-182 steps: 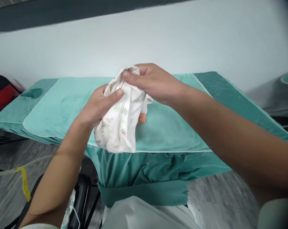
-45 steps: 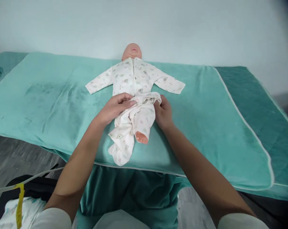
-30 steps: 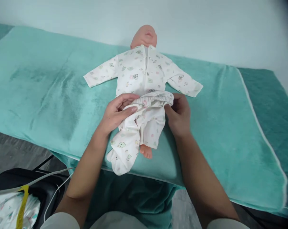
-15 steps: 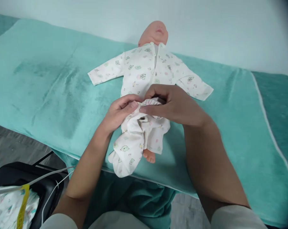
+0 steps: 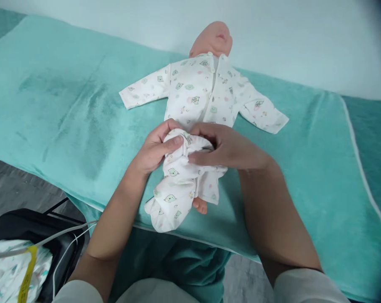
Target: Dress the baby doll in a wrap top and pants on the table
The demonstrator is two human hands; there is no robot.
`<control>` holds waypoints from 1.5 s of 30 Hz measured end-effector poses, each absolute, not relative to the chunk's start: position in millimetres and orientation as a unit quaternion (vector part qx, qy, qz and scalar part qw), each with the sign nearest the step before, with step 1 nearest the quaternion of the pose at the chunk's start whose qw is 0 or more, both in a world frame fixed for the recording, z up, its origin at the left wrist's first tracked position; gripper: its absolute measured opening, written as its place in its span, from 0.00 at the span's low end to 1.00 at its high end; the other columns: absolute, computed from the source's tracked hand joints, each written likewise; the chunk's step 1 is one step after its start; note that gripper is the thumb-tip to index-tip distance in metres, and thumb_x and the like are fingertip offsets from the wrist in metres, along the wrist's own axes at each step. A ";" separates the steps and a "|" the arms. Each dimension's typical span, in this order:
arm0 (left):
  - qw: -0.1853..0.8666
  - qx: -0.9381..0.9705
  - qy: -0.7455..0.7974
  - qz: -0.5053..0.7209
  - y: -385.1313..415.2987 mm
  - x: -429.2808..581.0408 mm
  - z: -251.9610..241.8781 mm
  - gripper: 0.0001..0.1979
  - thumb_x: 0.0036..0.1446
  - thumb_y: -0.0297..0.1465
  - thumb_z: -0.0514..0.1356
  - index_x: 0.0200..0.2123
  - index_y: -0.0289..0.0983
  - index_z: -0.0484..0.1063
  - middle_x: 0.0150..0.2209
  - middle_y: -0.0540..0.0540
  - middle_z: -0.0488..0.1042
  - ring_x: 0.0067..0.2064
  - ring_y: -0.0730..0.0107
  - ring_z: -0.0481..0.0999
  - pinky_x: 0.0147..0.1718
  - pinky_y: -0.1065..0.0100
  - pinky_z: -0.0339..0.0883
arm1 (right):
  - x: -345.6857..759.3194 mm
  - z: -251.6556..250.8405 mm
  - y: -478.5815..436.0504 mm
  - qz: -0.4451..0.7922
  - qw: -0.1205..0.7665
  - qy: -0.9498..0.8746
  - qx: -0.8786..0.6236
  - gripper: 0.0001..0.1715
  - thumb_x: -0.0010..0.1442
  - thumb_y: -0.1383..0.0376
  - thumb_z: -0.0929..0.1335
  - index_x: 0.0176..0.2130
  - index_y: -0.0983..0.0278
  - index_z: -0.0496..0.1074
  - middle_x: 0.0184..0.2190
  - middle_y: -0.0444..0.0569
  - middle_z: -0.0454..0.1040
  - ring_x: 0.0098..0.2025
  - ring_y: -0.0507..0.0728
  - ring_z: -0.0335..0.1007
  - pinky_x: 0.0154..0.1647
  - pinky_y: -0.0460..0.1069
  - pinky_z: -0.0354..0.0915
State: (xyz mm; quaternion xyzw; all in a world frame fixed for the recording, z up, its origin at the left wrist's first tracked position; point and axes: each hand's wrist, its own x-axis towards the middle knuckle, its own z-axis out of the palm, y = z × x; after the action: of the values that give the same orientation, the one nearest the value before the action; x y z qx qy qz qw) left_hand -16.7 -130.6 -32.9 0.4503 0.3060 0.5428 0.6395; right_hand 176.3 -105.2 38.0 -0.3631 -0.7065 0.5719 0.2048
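A baby doll (image 5: 211,40) lies on its back in a white buttoned top (image 5: 186,90) printed with small animals. Over its lower body are matching white baby pants (image 5: 174,198), bunched near the waist, with one leg hanging toward me. A bare doll foot (image 5: 200,205) shows below the other leg. My left hand (image 5: 155,149) is closed on the left side of the bunched cloth, thumb on top. Opposite it, my right hand (image 5: 225,147) pinches the cloth's upper right edge, with some fingertips hidden in the folds.
The doll rests on a bed with a teal cover (image 5: 83,113), set against a white wall (image 5: 288,50). At lower left, a black chair (image 5: 7,227) holds folded printed cloth (image 5: 7,269). Cables and a yellow tag (image 5: 28,275) cross in front of it.
The bunched cloth has been turned and folded over, so more of its printed side faces up. My right hand has shifted slightly down. The whole view has also shifted a little.
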 end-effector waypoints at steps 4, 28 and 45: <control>0.618 0.431 0.316 0.577 -129.7 -13.0 -35.2 0.24 0.53 0.54 0.72 0.34 0.41 0.70 0.29 0.54 0.73 0.29 0.74 0.73 0.29 0.71 0.69 | 174.7 42.8 -107.6 0.574 0.106 -0.732 -0.351 0.14 0.54 0.57 0.78 0.32 0.63 0.77 0.27 0.42 0.74 0.29 0.52 0.68 0.28 0.46 0.60; 0.560 0.464 0.377 0.573 -143.0 -10.9 -32.8 0.24 0.56 0.55 0.69 0.37 0.41 0.71 0.28 0.53 0.70 0.31 0.71 0.76 0.31 0.69 0.72 | 172.6 33.1 -111.0 0.586 0.206 -0.701 -0.351 0.14 0.55 0.57 0.78 0.33 0.64 0.76 0.27 0.42 0.73 0.30 0.52 0.68 0.29 0.47 0.59; 0.550 0.461 0.387 0.578 -137.4 -11.6 -33.6 0.24 0.50 0.52 0.74 0.39 0.41 0.77 0.33 0.51 0.78 0.39 0.63 0.81 0.39 0.65 0.74 | 172.3 29.4 -106.7 0.599 0.272 -0.661 -0.361 0.22 0.48 0.55 0.82 0.34 0.62 0.74 0.29 0.42 0.72 0.32 0.53 0.68 0.30 0.48 0.61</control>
State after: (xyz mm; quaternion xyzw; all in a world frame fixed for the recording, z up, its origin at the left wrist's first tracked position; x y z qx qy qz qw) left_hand -11.6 -137.4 -33.6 0.4614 0.3875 0.5784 0.5499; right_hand 172.3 -106.7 29.4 -0.3614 -0.6608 0.5987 0.2725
